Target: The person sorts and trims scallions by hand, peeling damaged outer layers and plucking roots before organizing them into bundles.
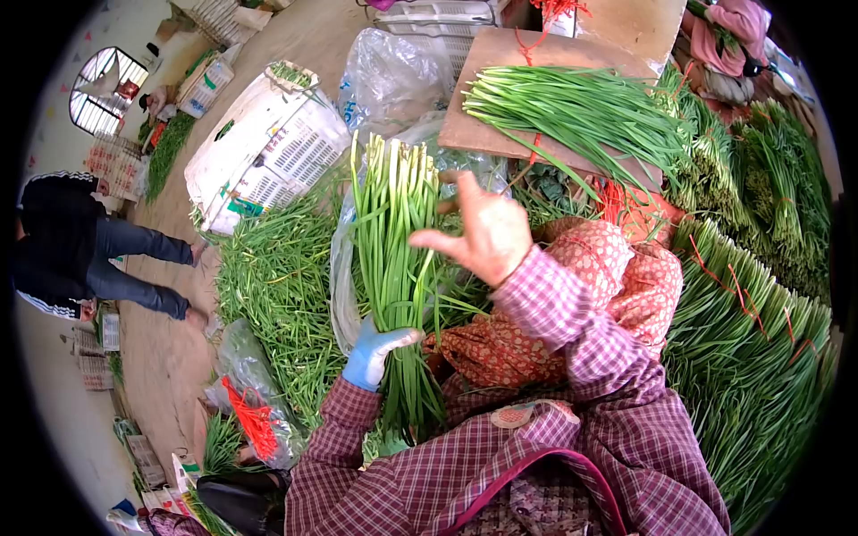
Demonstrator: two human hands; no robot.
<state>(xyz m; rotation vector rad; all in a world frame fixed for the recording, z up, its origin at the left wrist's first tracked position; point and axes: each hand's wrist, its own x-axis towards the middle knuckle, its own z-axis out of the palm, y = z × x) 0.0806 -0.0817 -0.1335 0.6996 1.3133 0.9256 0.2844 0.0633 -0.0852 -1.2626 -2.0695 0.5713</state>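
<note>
From where I stand, the working space is hemmed in on nearly every side: a loose heap of cut greens (277,268) spreads along the left of the middle, bundled chives (746,384) fill the right edge of the frame, and the knee in flowered cloth (585,268) rises just right of centre. At the upper right, a brown board (572,51) carries a fan of chives (572,116), its leaves trailing past the lower edge; the board shows along its upper and left margins. A white carton (281,147) and a clear plastic bag (393,76) border the top, and the widest stretch for moving is the tan floor (152,357) farther left, where a person in a dark jacket (58,228) stands. The bunch of chives (393,241) is at mid-frame, pale ends up, leaves hanging down. The left hand (375,353), in a blue-and-white glove, grips it low, thumb across the front, its forearm rising from the bottom. The right hand (487,228) comes in from the right with thumb and fingers spread wide beside the upper stalks; whether the fingertips touch them I can't tell.
</note>
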